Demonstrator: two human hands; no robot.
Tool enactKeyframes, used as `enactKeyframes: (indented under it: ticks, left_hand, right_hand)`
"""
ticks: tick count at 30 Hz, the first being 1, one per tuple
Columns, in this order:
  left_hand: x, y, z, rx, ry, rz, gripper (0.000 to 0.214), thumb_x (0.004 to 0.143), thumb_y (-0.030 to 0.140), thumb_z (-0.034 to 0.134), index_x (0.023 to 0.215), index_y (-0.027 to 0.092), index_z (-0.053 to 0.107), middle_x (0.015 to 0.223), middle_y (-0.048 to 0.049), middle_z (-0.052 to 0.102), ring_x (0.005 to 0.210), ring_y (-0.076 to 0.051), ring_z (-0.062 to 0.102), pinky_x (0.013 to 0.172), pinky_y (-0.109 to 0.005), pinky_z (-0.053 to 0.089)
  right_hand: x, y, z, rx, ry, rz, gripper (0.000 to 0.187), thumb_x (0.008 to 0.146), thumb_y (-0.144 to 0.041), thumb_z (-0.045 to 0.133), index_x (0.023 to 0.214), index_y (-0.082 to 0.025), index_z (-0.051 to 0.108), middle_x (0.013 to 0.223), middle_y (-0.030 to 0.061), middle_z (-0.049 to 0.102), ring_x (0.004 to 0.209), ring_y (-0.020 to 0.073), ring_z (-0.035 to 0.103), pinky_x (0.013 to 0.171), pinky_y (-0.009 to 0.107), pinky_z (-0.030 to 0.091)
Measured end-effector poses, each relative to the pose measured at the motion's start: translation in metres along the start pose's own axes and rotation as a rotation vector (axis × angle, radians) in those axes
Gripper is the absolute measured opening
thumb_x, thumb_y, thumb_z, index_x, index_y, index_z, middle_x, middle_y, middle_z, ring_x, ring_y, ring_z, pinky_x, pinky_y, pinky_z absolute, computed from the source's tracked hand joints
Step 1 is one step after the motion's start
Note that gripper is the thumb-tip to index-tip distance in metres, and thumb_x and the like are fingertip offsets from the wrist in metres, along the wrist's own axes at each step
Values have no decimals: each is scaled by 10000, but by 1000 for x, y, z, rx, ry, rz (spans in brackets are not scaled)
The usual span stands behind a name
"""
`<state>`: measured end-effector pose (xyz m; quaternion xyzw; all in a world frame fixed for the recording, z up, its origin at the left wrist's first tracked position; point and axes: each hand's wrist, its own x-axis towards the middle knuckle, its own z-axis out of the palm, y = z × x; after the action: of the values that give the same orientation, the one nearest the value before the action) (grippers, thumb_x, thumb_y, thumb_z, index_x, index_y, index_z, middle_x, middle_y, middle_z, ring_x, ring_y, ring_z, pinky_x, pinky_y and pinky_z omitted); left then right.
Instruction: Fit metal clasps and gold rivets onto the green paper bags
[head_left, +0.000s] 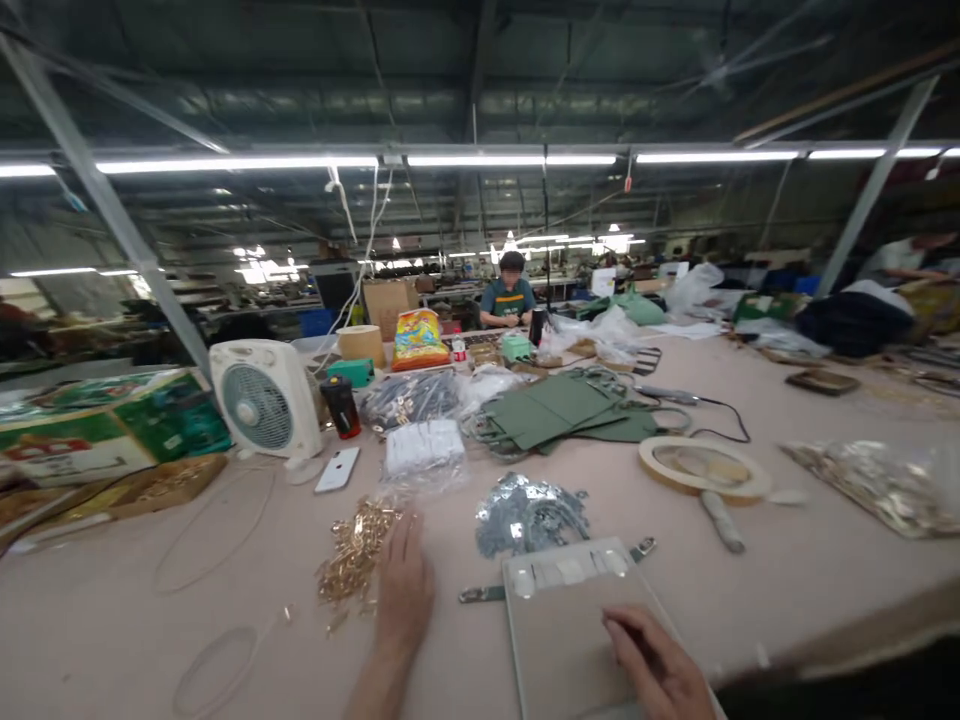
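My left hand (pixel 403 590) lies flat and open on the pinkish table (pixel 150 650), its fingertips at the edge of a heap of small gold metal clips (pixel 354 556). My right hand (pixel 656 665) rests on a grey flat panel (pixel 570 640) in front of me, fingers bent loosely and pressing down, with nothing held. Along the panel's top edge sits a strip with pale tabs (pixel 568 570). A pile of silver metal fittings (pixel 526 514) lies just beyond the panel. A metal strap piece (pixel 480 594) pokes out at the panel's left.
A white fan (pixel 262 398), a white phone (pixel 337 469), bagged parts (pixel 424 452), green fabric pieces (pixel 562 410), a tape roll (pixel 702 466) and a bag of gold hardware (pixel 874 483) sit farther out. Another person (pixel 508 292) works at the far end. Boxes (pixel 105 430) stand at left.
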<state>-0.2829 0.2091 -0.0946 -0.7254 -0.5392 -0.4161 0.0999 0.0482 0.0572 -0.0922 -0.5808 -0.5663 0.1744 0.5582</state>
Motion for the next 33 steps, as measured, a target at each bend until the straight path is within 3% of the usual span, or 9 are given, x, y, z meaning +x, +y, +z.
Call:
enactKeyframes:
  ticks: [3,5,8,11,15,19,24,27,33]
  left_hand:
    - [-3,16,-3,-173,25,-97,559,971,166,429,1529,188,446,1549,-131,483,1452,-288,426,1246,-532,333]
    - [-6,30,-5,-313,42,-212,539,986,221,462,1525,215,448,1506,-132,510,1363,-282,523,1170,-513,446]
    - [-13,53,-6,-520,35,-381,517,988,295,516,1498,229,470,1444,-139,538,1185,-251,643,1016,-443,572]
    - [-19,77,-7,-676,-14,-511,496,977,334,559,1456,223,499,1437,-143,556,1179,-247,658,984,-399,580]
    - [-24,104,-8,-803,-120,-697,541,919,375,639,1419,209,519,1476,-146,560,1217,-259,654,1003,-377,559]
    - [-35,127,-8,-782,-302,-860,687,803,440,759,1396,159,552,1429,-185,614,1127,-303,703,1010,-420,545]
    - [-59,161,-9,-1086,-494,-908,754,738,501,831,1346,134,579,1284,-197,711,1071,-336,731,906,-415,597]
    - [-65,178,-13,-1137,-461,-928,824,699,492,882,1374,141,567,1194,-170,754,1090,-339,727,927,-399,598]
    - [-55,199,-28,-1336,-234,-1030,986,633,592,900,1455,170,558,1208,-143,757,1070,-344,737,900,-391,623]
  right_hand:
    - [-2,10,-16,-23,-27,92,378,949,-544,629,1055,-206,761,1017,87,764,908,225,731,804,250,610]
    - [-3,10,-18,-53,-57,101,379,969,-536,596,1069,-207,754,1046,98,761,961,242,723,847,287,609]
    - [-5,8,-13,-92,-103,54,329,988,-493,580,1062,-221,750,1048,107,751,981,257,713,876,326,601]
    - [-8,9,-7,-132,-116,-20,274,1008,-435,562,1040,-234,745,1034,104,740,970,259,709,878,347,593]
    - [-11,11,-4,-175,-128,-99,222,1025,-349,539,1041,-240,732,1016,94,730,958,251,707,863,347,586]
    - [-13,10,-3,-189,-102,-129,199,1024,-269,525,1060,-244,718,1010,85,726,955,243,703,860,343,580]
    - [-12,8,-3,-160,-41,-128,196,1028,-246,519,1086,-241,707,1016,83,721,969,237,694,876,349,571]
    - [-12,4,-6,-139,15,-97,187,1028,-279,538,1077,-245,715,1032,81,722,994,240,692,900,352,569]
    - [-21,-12,-20,-128,161,-87,219,1001,-346,608,1162,-241,714,1150,97,706,976,226,712,869,305,601]
